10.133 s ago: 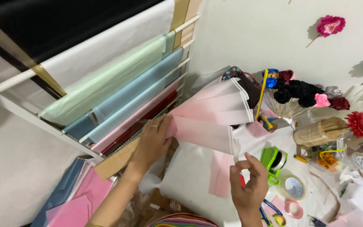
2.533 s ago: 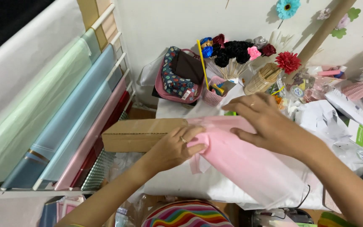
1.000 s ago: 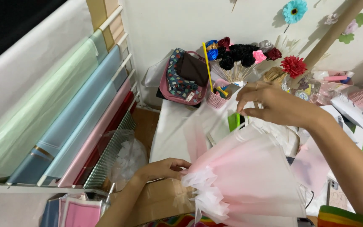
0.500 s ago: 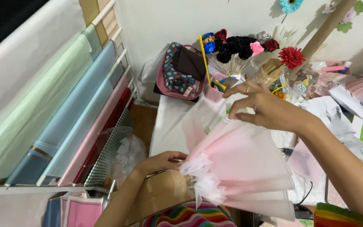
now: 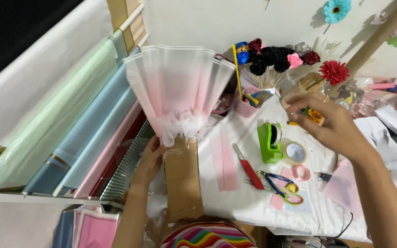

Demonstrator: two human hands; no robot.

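My left hand [image 5: 149,161] pinches the gathered bottom of a pleated pink-and-white wrapping sheet [image 5: 178,89], which stands upright and fans open above it. A brown cardboard piece [image 5: 182,177] lies just below that grip. My right hand [image 5: 328,125] hovers apart over the white table [image 5: 235,202], fingers loosely spread and holding nothing, above a green tape dispenser [image 5: 270,143] and near a bundle of wooden sticks [image 5: 305,85].
Rolls of green, blue and pink paper [image 5: 70,133] hang on a rack at left. A red cutter [image 5: 249,167], scissors [image 5: 281,184], tape rolls [image 5: 296,152], a pink paper strip [image 5: 224,158] and paper flowers on sticks [image 5: 272,57] crowd the table.
The fanned sheet has swung from in front of me up and to the left, held by my left hand alone. My right hand let go and moved right over the table.
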